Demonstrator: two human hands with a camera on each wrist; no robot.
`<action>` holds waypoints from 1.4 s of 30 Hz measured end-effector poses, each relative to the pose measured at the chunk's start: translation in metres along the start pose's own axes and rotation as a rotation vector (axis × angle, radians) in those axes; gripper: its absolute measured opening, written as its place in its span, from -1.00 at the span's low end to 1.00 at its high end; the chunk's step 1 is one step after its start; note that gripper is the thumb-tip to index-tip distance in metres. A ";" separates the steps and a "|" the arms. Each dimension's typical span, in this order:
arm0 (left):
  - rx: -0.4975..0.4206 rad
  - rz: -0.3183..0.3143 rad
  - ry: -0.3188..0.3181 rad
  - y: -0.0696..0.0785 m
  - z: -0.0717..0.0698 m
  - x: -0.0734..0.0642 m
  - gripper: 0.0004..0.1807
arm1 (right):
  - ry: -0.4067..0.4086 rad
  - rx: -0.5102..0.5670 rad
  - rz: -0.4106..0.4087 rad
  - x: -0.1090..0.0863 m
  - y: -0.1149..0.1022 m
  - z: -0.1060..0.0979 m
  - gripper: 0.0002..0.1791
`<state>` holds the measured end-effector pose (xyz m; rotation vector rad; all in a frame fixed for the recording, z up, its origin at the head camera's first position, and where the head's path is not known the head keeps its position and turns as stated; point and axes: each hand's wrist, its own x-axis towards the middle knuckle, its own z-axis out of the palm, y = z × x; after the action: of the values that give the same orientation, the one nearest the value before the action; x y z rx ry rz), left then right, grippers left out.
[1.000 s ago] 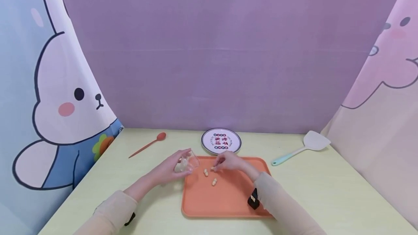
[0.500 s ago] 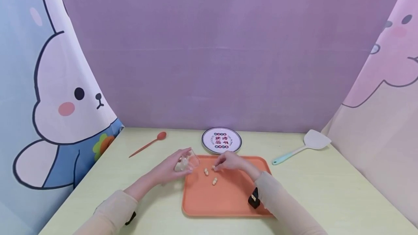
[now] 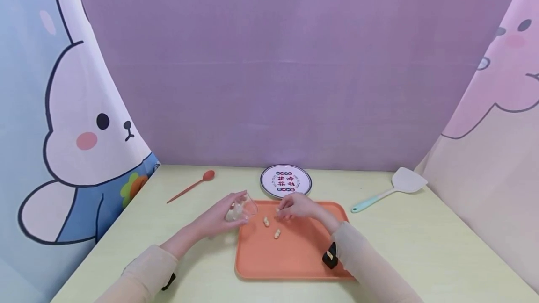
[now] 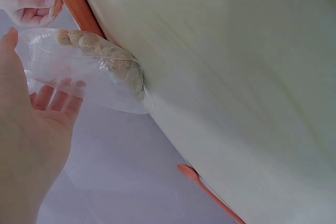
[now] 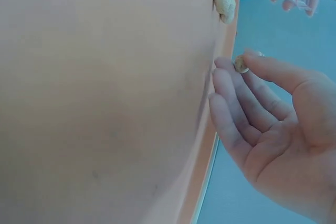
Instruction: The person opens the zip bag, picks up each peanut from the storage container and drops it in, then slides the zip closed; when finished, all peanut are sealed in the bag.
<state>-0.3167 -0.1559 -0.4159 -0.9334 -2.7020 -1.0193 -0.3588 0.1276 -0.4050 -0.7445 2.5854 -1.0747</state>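
My left hand [image 3: 221, 216] grips a clear plastic bag [image 4: 84, 77] at the tray's left rim, its mouth held spread towards the right. Several peanuts [image 4: 118, 61] lie along the bag's lower side in the left wrist view. Over the orange tray [image 3: 290, 261], my right hand [image 3: 298, 205] pinches a peanut [image 5: 240, 65] between thumb and forefinger, its other fingers loosely bent. Part of that peanut is hidden by the fingertips. Two more peanuts rest on the tray, one peanut [image 3: 266, 221] near the bag and another peanut [image 3: 277, 234] closer to the front.
Behind the tray sits a round white plate [image 3: 285, 181] with a dark rim and red characters. A red spoon [image 3: 202, 179] lies at the back left. At the back right is a white spatula [image 3: 407, 181] with a mint handle. A purple curtain [image 3: 269, 83] closes off the table's back.
My right hand has risen slightly from the tray with the pinched peanut. The left hand and the bag stay in place, and the two loose peanuts have not moved.
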 end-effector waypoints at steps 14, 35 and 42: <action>0.011 0.018 0.004 0.000 0.001 0.000 -0.11 | 0.161 -0.026 -0.124 -0.004 -0.016 -0.002 -0.84; 0.001 0.037 0.002 0.001 -0.002 -0.001 -0.10 | 0.241 0.010 -0.208 0.005 -0.067 0.023 -0.84; -0.003 0.034 0.003 0.001 -0.002 -0.001 -0.09 | 0.224 0.042 -0.204 0.008 -0.073 0.031 -0.84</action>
<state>-0.3160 -0.1571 -0.4139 -0.9741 -2.6730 -1.0175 -0.3266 0.0613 -0.3750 -0.9441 2.7050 -1.3380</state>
